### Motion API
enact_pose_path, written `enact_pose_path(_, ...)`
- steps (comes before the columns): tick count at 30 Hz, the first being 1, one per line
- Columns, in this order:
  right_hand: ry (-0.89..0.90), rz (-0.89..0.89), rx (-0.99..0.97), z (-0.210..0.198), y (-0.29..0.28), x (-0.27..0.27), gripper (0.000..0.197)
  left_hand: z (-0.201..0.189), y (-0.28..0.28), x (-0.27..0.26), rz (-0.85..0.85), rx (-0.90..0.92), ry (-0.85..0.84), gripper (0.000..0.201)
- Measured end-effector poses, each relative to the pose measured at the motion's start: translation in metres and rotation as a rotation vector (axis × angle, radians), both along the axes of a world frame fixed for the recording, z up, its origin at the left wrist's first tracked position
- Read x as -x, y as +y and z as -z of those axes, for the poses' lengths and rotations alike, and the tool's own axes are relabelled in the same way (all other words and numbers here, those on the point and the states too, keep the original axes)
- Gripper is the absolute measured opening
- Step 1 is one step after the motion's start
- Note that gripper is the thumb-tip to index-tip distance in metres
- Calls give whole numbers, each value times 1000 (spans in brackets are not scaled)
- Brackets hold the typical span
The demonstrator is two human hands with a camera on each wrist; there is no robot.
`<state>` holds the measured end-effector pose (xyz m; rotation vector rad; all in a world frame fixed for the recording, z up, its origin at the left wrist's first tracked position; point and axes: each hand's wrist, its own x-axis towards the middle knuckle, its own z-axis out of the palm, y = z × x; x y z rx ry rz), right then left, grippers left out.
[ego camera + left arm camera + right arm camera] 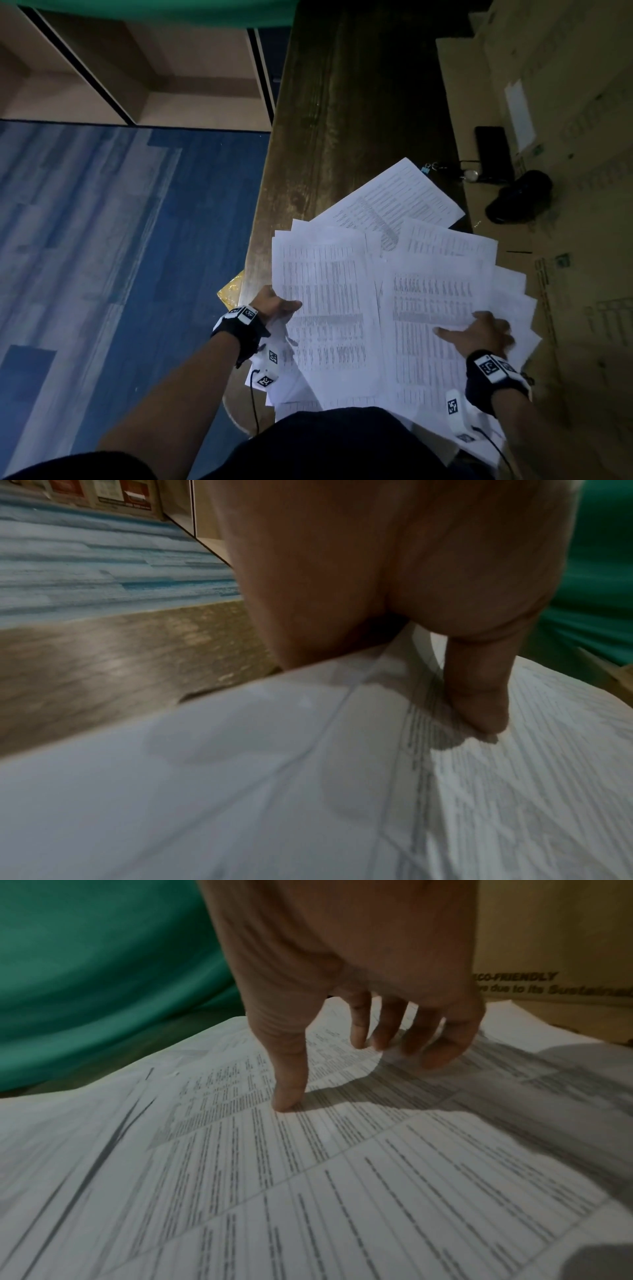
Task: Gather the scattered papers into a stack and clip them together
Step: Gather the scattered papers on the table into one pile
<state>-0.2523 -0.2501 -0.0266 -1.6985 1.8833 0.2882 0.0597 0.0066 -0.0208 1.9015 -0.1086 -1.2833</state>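
Note:
Several white printed papers (329,291) lie fanned and overlapping at the near end of a dark wooden table (342,120). My left hand (282,306) grips the left edge of the pile. In the left wrist view its thumb (479,696) presses on top of the papers (240,791) and the other fingers are hidden beneath them. My right hand (479,332) rests spread on the right-hand sheets. In the right wrist view its thumb (287,1096) and fingertips (359,1039) touch the papers (342,1177) and hold nothing. A small blue binder clip (425,168) lies beyond the farthest sheet.
Cardboard boxes (565,240) border the table on the right, carrying a black phone (493,150), a dark bundle (520,197) and a key ring (471,174). A yellow object (231,291) shows below the table's left edge. Blue carpet (102,240) lies to the left.

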Motion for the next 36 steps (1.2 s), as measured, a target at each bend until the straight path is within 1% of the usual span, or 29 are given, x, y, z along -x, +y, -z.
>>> enact_pose_path(1,14,16,3,-2,0,-1,103,1,1,-1,-12,-14,-25,17)
enact_pose_path(2,28,26,6,-4,-1,-2,107,-1,3,-1,-33,-19,-60,23)
enact_pose_path(3,42,34,7,-6,-3,-1,111,-1,5,-3,-54,-43,-108,21)
enact_pose_path(5,49,29,27,-5,-6,5,118,3,12,-7,-58,-80,-223,9)
enact_pose_path(6,42,25,43,-3,-8,9,120,5,15,-8,-47,-84,-248,9)
enact_pose_path(9,65,43,61,-1,-9,15,122,8,19,-10,33,-125,-262,22)
enact_pose_path(10,88,62,62,-4,-9,15,123,5,18,-8,47,-130,-264,23)
enact_pose_path(13,122,108,42,-6,-5,19,132,3,15,-8,23,-142,-242,14)
enact_pose_path(16,153,80,10,-5,-2,22,134,4,15,-9,-19,-167,-237,16)
enact_pose_path(18,133,68,28,-7,-3,22,129,5,14,-7,-42,-179,-234,17)
enact_pose_path(21,76,107,65,-7,-7,25,119,5,13,-4,-59,-211,-252,17)
enact_pose_path(23,63,147,93,-3,-9,30,116,5,14,-4,-63,-223,-257,23)
enact_pose_path(24,27,173,92,0,-9,33,111,5,15,-4,-62,-233,-261,27)
enact_pose_path(25,-17,197,76,3,-9,37,102,6,15,-4,-57,-234,-264,30)
enact_pose_path(28,-114,243,55,-2,-6,44,57,7,14,-5,-46,-238,-246,32)
enact_pose_path(29,-125,254,58,-3,-5,46,47,6,13,-5,-47,-239,-246,33)
enact_pose_path(30,-121,282,66,-4,-5,49,42,6,13,-6,-46,-241,-243,34)
enact_pose_path(31,-121,330,67,-4,-5,52,41,7,14,-7,-44,-244,-245,36)
enact_pose_path(33,-152,362,56,-5,-2,55,43,10,16,-9,-47,-244,-236,40)
enact_pose_path(34,-152,346,44,2,-4,60,49,12,17,-10,-45,-246,-230,42)
enact_pose_path(36,-100,222,47,28,-12,72,72,13,18,-10,-39,-246,-224,42)
